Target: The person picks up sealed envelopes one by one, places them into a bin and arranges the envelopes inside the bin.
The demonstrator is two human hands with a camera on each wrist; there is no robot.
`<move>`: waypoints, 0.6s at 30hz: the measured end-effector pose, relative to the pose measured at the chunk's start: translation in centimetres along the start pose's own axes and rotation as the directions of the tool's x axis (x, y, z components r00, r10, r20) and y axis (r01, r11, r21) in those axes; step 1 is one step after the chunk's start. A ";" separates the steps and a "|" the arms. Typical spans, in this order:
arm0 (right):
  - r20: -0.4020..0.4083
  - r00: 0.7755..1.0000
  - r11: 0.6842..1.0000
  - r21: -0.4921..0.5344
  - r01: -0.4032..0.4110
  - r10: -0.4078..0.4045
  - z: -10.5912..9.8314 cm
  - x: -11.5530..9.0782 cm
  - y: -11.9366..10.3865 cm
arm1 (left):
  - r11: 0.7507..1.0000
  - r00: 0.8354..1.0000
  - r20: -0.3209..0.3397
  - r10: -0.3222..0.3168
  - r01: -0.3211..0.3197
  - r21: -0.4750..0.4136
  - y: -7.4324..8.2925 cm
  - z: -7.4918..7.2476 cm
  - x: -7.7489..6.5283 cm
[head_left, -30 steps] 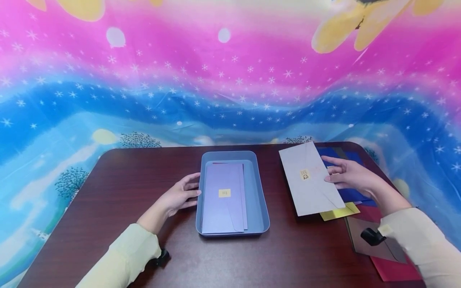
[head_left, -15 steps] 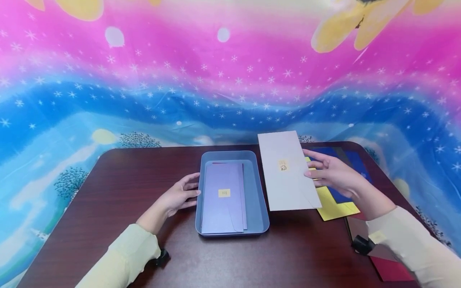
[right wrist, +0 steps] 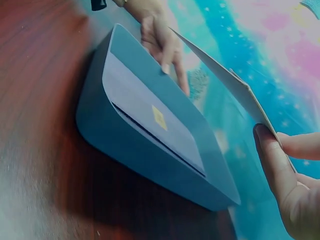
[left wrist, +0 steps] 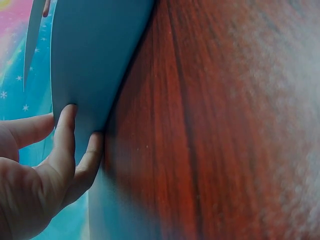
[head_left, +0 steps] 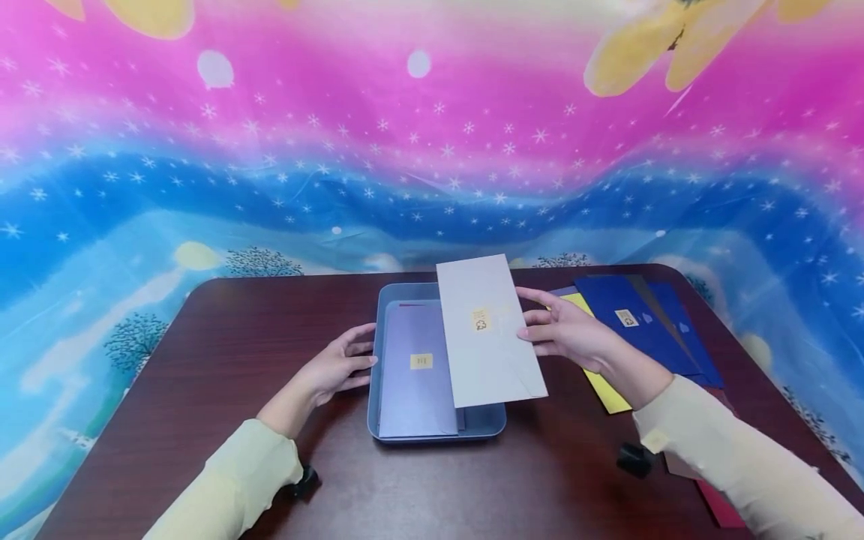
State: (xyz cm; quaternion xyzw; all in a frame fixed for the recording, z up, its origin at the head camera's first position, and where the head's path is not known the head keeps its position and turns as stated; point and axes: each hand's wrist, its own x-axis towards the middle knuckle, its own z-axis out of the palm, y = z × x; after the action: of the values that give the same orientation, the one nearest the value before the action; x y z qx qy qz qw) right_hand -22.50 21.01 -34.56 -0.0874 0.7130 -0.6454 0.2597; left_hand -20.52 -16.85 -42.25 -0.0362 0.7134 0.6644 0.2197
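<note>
A white envelope [head_left: 493, 337] with a small yellow sticker is pinched along its right edge by my right hand [head_left: 570, 330]. It hangs above the right side of a blue-grey tray [head_left: 496, 427], and the right wrist view shows a gap beneath it. Inside the tray lies a lavender envelope [head_left: 415, 397] with a yellow label; a sliver of red shows at its top edge. My left hand [head_left: 337, 362] touches the tray's left side with fingers extended. In the left wrist view the fingertips [left wrist: 70, 111] rest against the tray's outer wall.
To the right, several envelopes overlap on the dark wood table [head_left: 270, 322]: blue ones [head_left: 648, 345], a yellow one [head_left: 610, 394] and a red one [head_left: 722, 510], partly hidden by the right arm. A printed cloth [head_left: 432, 150] hangs behind the table.
My right hand has carried the white envelope leftward from over the coloured envelopes to over the tray. More of the blue envelopes now shows. The left hand and tray stay put.
</note>
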 end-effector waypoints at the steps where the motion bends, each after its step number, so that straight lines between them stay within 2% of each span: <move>1: -0.001 1.000 1.000 0.008 0.000 0.000 0.3 0.3 0.1 | 1.000 1.000 0.002 0.001 -0.001 -0.001 0.0 0.0 0.0; 11: -0.044 0.998 0.995 0.100 -0.029 0.034 2.9 2.5 1.6 | 1.000 1.000 0.004 0.002 -0.002 0.001 0.1 0.1 0.0; 18: -0.071 0.995 0.993 0.098 -0.061 0.068 4.4 3.5 2.5 | 1.000 1.000 -0.010 -0.010 0.010 -0.001 0.0 0.0 0.1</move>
State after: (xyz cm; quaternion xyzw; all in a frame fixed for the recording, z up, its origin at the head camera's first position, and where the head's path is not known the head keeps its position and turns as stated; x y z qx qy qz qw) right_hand -22.78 15.92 -38.04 -0.0279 0.6927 -0.6730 0.2577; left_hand -20.60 -16.80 -42.26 -0.0430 0.7140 0.6634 0.2196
